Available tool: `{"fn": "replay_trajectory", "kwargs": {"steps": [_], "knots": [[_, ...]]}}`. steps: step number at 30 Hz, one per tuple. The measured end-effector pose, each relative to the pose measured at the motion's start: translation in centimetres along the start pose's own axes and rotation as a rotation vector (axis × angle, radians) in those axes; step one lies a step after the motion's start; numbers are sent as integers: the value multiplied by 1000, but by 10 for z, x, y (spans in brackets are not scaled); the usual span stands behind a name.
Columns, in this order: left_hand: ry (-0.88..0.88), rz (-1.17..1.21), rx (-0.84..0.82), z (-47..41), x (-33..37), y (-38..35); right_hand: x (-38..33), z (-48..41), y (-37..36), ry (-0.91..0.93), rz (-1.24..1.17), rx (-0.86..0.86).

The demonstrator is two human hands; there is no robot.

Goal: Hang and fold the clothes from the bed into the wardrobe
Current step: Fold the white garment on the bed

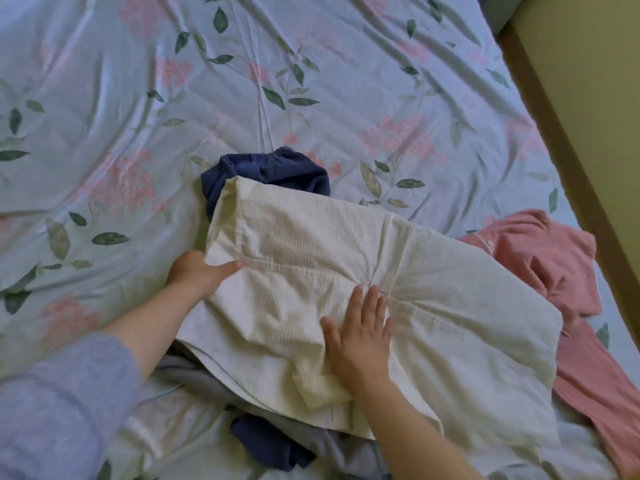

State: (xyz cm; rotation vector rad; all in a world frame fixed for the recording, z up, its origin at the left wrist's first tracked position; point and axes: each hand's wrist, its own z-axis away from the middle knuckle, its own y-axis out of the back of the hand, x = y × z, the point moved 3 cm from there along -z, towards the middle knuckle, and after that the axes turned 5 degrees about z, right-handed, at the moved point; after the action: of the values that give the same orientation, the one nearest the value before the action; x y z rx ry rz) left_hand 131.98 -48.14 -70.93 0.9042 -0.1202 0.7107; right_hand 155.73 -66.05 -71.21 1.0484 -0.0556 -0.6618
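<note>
A bed [311, 81] fills the view, spread with a pale blue sheet printed with pink blossoms and green leaves, creased all over. Along the right edge runs a brown wooden bed frame [568, 161], with a yellowish wall or floor beyond it, cut off by the picture's edge.

Four garments show, most only in part. A cream ribbed garment [346, 258] lies uppermost near the middle, folded across; what kind of garment it is cannot be told. Under it sits a navy garment [277, 168], which peeps out at the far side and again at the near side, its middle hidden. A grey garment [194, 379] shows only as a strip beneath the cream one's near edge. A pink garment [540, 268] lies to the right, partly covered by the cream cloth and cut off at the lower right corner; white lettering on it is too small to read.

The left hand [197, 271] grips the cream garment's left edge, thumb on top and fingers tucked out of sight beneath. The right hand [360, 330] lies flat on the cloth with fingers spread, pressing and not gripping. A lavender sleeve [59, 403] covers the left forearm.
</note>
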Motion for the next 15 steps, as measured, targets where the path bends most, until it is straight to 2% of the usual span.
{"fn": "replay_trajectory", "kwargs": {"steps": [3, 8, 11, 13, 15], "knots": [[-60, 6, -80, -6, -4, 9, -5, 15, -13, -10, 30, -17], [-194, 160, 53, -1, 0, 22, -9, 41, -33, -47, 97, -115], [-112, 330, -89, 8, -11, 22, -17, 39, -25, -96, 42, -176], [14, 399, -268, 18, -19, 22, -22, 36, -6, -118, -80, -96], [21, 354, -337, 22, -23, 23, -17, 44, 5, -178, -184, 116]]}}
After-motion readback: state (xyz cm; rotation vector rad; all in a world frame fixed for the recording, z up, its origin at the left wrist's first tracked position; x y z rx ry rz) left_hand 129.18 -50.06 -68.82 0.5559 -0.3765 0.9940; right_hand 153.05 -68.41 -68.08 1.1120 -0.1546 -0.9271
